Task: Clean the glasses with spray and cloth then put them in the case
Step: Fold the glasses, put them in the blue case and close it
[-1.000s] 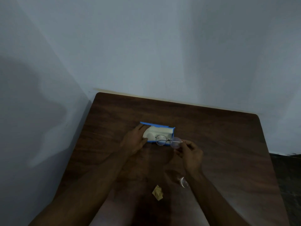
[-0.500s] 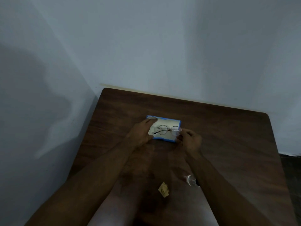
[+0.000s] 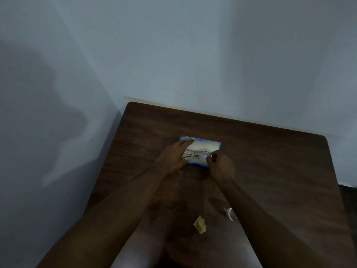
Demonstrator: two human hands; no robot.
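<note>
Lowering the glasses (image 3: 197,155) level into the case (image 3: 201,145); right hand (image 3: 220,167) pinching their three-o'clock end — left hand (image 3: 172,159), fingers loosely spread, steadying the case's nine-o'clock edge.

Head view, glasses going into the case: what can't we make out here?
- Glasses, head view: whether they rest in the case or hover above it; dim and too small.
- Their left end: hidden by the left hand.
- Right hand grip at the right end: fingertips too dark to read.
- Spray bottle: mostly hidden behind the right forearm.
- Cloth: crumpled; dimness hides detail.
</note>
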